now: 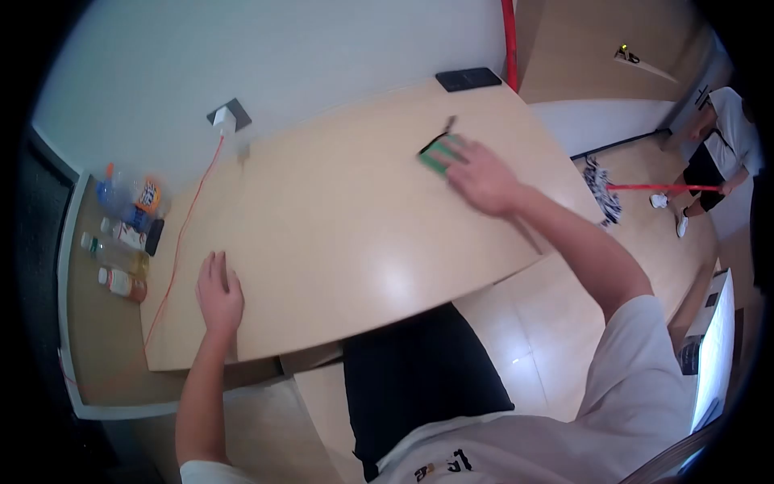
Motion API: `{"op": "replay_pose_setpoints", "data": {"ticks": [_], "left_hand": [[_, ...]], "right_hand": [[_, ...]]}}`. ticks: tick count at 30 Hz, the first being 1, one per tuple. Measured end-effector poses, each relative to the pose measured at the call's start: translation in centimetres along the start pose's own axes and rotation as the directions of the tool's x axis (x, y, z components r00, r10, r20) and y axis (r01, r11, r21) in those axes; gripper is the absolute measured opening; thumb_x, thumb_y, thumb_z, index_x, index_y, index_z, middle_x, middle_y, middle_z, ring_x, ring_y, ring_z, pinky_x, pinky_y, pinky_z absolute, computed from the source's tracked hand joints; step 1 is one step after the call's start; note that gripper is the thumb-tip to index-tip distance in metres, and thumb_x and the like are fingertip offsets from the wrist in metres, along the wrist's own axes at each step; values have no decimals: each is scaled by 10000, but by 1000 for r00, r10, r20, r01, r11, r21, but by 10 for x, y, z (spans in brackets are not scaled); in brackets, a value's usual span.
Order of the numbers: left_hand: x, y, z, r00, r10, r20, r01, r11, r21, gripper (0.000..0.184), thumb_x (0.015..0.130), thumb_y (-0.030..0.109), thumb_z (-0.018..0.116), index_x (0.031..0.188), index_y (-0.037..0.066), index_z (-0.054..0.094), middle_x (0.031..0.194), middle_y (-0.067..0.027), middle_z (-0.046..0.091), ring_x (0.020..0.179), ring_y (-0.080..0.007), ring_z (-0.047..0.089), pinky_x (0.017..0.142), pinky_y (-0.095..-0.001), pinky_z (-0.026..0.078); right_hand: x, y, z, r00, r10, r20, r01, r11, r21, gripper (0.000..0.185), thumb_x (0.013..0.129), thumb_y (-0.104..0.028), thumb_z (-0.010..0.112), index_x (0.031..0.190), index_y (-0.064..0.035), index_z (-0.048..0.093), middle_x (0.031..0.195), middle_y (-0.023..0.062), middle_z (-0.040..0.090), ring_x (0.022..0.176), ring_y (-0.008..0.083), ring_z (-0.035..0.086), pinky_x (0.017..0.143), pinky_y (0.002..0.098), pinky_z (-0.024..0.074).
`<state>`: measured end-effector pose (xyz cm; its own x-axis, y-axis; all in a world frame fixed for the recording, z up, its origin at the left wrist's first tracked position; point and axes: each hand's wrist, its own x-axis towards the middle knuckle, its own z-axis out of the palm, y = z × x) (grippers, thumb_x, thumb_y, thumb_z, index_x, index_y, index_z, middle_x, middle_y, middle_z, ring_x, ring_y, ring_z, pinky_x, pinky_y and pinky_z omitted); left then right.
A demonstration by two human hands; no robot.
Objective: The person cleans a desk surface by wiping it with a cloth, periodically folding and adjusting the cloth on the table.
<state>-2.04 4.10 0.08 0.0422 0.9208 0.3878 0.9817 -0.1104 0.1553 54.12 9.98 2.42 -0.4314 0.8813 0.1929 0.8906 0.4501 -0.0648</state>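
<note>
My right hand (484, 179) is on the far right part of the light wooden table (322, 218), slightly blurred. Its fingers lie over a small flat green cloth (436, 155) with a dark edge, pressing it against the tabletop. A short dark strip sticks up just beyond the cloth. Near the table's left front, my left hand (219, 294) rests on the wood with fingers stretched out and thumb apart, holding nothing. A thin red cable (187, 222) runs down the table to the left of that hand.
Several bottles (121, 254) stand along the left side. The cable comes from a white charger (225, 121) in the wall socket. A black phone (468, 78) lies at the far edge. Right of the table, another person (721, 133) holds a red-handled mop (601, 189).
</note>
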Motion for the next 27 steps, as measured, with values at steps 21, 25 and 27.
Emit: {"op": "replay_pose_setpoints", "data": {"ticks": [21,25,27], "left_hand": [[-3,202,15,903,423,75,-362,842,-399,496,945,381,714,1348,100,646,1317,-173,634,1286,-337,561,1109,-491,402],[-1,204,9,885,459,73,-409,844,-347,533,897,414,763,1335,127,661,1228,-142,635,1240,-320,555,1108,-484,383],[-1,204,5,882,465,79,-411,840,-353,547,873,414,791,1322,126,669,1190,-130,634,1222,-319,554,1096,-475,393]], "right_hand": [[-62,-126,-15,957,285,-46,-221,827,517,265,921,-264,742,1110,-84,701,962,85,719,964,291,668,898,425,496],[-65,-147,-27,945,192,-265,-34,863,504,171,920,-141,720,1048,-50,652,1016,106,723,948,295,706,844,413,554],[-64,-154,-32,953,268,-137,-93,696,712,158,928,-100,699,1062,-40,639,1037,114,721,985,288,711,879,409,555]]}}
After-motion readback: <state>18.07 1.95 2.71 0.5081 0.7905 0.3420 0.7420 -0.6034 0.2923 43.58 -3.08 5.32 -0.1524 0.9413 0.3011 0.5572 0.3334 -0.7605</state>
